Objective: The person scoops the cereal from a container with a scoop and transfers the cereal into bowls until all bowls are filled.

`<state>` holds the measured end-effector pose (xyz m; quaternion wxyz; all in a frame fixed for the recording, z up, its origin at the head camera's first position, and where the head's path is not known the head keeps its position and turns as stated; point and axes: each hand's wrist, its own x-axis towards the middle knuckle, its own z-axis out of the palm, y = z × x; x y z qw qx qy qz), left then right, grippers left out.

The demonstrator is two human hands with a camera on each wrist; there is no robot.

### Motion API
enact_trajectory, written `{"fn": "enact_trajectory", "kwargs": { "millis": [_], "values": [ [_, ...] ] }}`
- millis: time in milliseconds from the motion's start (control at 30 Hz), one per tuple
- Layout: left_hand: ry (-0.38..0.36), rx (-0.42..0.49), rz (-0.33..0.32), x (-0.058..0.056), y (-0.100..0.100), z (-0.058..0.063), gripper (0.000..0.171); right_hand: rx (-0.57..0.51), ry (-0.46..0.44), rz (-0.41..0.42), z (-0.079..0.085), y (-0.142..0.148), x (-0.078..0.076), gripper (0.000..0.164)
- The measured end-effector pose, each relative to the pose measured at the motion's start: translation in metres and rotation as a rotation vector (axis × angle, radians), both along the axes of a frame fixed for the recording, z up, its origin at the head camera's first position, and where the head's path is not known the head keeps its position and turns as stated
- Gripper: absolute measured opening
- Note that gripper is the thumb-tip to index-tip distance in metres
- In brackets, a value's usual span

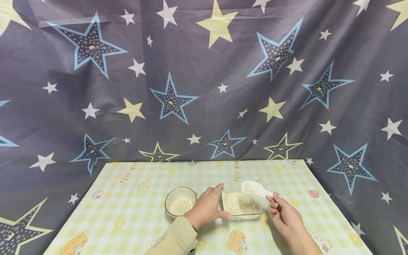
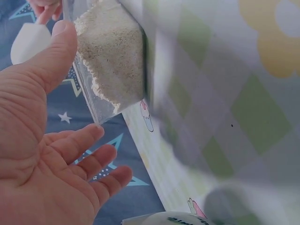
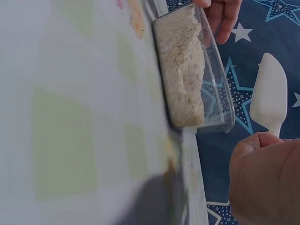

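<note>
A clear rectangular glass container (image 1: 243,215) full of pale, oat-like flakes (image 1: 234,203) stands on the table. My left hand (image 1: 207,207) grips its left end, thumb at the near side and index finger by the far corner; the other fingers are spread in the left wrist view. My right hand (image 1: 285,214) pinches the handle of a white plastic spoon (image 1: 258,190), held above the container's far right side. Some pale flakes seem to lie in the spoon's bowl. To the left of my left hand is a round glass bowl (image 1: 166,205) with similar flakes inside.
A checkered green-and-white cloth (image 1: 127,212) with cartoon prints covers the table (image 1: 108,170). Behind it and at both sides hangs a dark curtain (image 1: 204,124) with stars. The bowl stands close beside my left wrist.
</note>
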<state>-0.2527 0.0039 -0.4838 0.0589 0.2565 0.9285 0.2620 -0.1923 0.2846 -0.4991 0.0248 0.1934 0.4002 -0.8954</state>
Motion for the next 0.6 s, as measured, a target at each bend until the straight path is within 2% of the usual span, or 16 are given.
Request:
{"fn": "enact_trajectory", "kwargs": {
  "millis": [200, 333, 467, 600],
  "values": [
    [-0.001, -0.005, 0.001, 0.001, -0.001, 0.000, 0.117, 0.037, 0.038, 0.016, 0.001, -0.010, -0.004, 0.023],
    [0.015, 0.012, -0.001, 0.003, -0.007, 0.002, 0.117, 0.060, 0.040, 0.009, 0.001, -0.013, -0.005, 0.019],
    [0.074, 0.050, 0.004, 0.007, -0.023, 0.011, 0.114, 0.072, 0.046, 0.012, 0.002, -0.014, -0.005, 0.018],
    [0.139, 0.083, 0.042, 0.010, -0.052, 0.019, 0.112, 0.089, 0.046, 0.012, 0.005, -0.014, -0.007, 0.020]
  ]
}}
